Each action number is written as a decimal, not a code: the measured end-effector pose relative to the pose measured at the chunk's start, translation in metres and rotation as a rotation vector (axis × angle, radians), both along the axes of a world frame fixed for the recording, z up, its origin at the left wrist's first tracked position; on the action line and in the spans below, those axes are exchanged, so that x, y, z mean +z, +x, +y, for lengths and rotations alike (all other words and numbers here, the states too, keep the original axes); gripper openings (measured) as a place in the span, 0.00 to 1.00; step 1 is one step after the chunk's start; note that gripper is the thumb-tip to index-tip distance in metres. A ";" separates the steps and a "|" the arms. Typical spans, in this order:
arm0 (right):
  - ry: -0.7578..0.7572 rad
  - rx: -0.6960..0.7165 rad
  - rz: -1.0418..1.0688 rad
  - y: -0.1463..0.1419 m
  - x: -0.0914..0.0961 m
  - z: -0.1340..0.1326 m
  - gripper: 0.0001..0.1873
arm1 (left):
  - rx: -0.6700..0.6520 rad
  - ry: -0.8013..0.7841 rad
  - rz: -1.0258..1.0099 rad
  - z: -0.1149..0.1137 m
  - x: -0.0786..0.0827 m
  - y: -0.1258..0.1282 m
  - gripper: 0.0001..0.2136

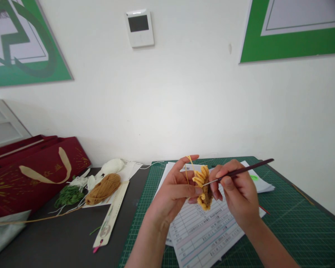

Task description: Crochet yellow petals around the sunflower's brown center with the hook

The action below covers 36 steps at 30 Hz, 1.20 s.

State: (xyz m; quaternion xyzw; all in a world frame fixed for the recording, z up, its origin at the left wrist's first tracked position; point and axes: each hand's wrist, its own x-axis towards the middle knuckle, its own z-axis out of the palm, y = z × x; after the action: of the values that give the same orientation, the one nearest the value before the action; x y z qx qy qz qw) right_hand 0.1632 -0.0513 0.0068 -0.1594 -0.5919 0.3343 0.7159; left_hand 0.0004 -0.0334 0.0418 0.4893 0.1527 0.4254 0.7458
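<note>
You can read no text: the printed rows (212, 238) on the sheet (181, 230) atop the green mat (290, 227) are too small, and the gold marks (56, 168) on the red bag (5, 190) left of the mat are blurred.

At five o'clock, the crocheted piece (204, 199) is yellow and brown; the hook (251, 168) has a dark purple handle and silvery tip. At four, the mat (296, 219) is green, gridded paler. At eight, the skein (104, 189) is tan.

A head-worn camera is looking forward and down over the desk (67, 242), facing the wall (184, 100), viewing the left hand (172, 191) and right hand (240, 193) from nearby.
</note>
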 end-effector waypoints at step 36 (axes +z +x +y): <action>-0.055 -0.171 0.040 -0.009 -0.010 0.008 0.02 | 0.376 0.153 0.023 -0.005 -0.002 0.006 0.53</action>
State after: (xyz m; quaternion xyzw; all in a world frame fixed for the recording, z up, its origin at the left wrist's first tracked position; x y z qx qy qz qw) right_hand 0.1546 -0.0435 -0.0036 -0.2223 -0.5524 0.2910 0.7488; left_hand 0.0063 -0.0389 0.0396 0.5121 0.2174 0.5619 0.6122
